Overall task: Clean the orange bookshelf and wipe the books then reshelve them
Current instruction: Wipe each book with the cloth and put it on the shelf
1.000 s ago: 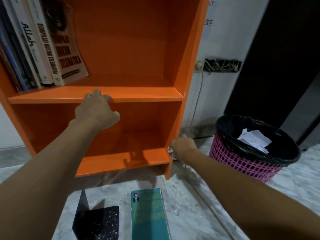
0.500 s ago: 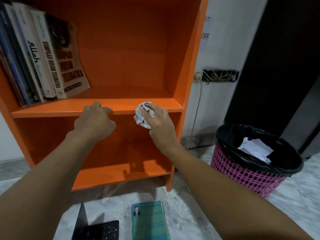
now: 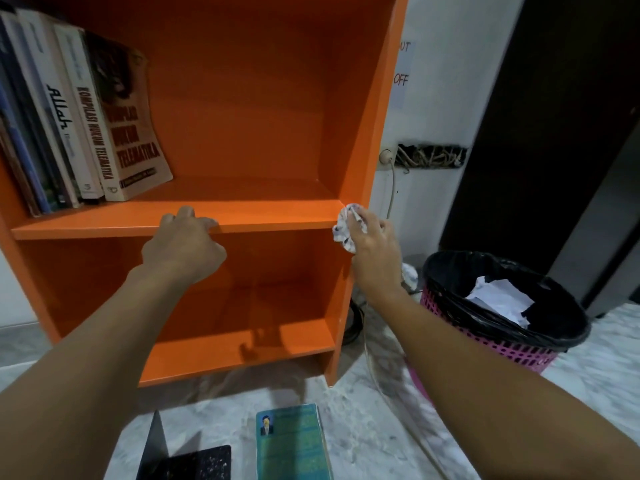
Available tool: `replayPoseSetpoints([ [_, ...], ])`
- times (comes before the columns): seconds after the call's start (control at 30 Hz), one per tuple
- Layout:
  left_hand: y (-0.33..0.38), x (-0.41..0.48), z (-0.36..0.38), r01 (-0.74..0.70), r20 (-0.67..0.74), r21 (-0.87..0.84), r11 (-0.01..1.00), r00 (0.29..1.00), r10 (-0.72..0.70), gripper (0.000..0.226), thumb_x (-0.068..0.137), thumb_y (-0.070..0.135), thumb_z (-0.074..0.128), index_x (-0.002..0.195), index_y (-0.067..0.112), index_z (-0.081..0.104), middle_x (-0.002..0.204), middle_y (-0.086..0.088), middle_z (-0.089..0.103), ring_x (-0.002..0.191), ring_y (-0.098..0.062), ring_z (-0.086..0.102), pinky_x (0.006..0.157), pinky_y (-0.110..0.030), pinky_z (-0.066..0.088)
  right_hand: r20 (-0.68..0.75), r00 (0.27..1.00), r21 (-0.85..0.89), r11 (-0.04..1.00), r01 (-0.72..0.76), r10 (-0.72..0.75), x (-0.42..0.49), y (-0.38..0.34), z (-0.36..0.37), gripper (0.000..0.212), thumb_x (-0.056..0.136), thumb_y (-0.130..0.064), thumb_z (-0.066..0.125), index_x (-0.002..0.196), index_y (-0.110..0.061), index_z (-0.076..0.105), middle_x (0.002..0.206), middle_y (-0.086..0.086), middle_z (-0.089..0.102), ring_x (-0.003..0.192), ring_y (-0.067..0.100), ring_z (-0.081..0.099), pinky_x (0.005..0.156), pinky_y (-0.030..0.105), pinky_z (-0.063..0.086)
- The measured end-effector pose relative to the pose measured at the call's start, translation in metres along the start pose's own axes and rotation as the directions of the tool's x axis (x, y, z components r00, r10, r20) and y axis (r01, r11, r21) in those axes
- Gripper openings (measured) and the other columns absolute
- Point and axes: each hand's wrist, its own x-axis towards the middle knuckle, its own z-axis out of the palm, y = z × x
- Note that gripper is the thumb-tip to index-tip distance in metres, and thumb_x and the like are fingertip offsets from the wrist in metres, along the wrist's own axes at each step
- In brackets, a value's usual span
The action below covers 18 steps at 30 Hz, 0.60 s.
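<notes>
With the left hand (image 3: 183,244) gripping the middle-shelf edge of the orange wooden bookshelf (image 3: 367,133) for steadiness, the right hand (image 3: 372,251), pinching the crumpled white patterned cloth (image 3: 346,226) at that shelf's right end, should sweep firmly leftward toward the leaning paperback books (image 3: 131,133).

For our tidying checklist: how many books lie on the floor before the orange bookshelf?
1: a green book lies flat on the floor in front of the bookshelf. Others may lie out of view.

Right of the leaning books (image 3: 104,126) my upper shelf (image 3: 259,213) is open to the side panel (image 3: 349,133); the lower bay (image 3: 242,348) too. A bin (image 3: 519,355) crowds the outer right side.
</notes>
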Motion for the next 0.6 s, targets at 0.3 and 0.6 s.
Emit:
replayPoseSetpoints([
  [0.3,-0.003,0.0,0.0,-0.006,0.004,0.009,1.0,1.0,0.006,0.053,0.096,0.021,0.049,0.148,0.025,0.04,0.15,-0.004,0.029,0.139,-0.029,0.024,0.093,-0.047,0.041,0.201,0.979,0.164,0.985,-0.053,0.019,-0.048,-0.012,0.01,0.059,0.089,-0.002,0.057,0.143,-0.021,0.046,0.147,0.001,0.041,0.118,0.024,0.041,0.078,0.031,0.051],
  [0.6,-0.003,-0.003,0.006,-0.02,-0.038,-0.01,1.0,0.999,0.019,0.052,0.096,0.022,0.05,0.147,0.024,0.04,0.147,-0.005,0.032,0.137,-0.029,0.025,0.093,-0.049,0.041,0.229,0.971,0.219,0.968,-0.125,0.073,-0.027,-0.013,0.007,0.067,0.085,0.007,0.05,0.145,-0.022,0.041,0.145,0.003,0.037,0.12,0.027,0.042,0.083,0.037,0.05],
])
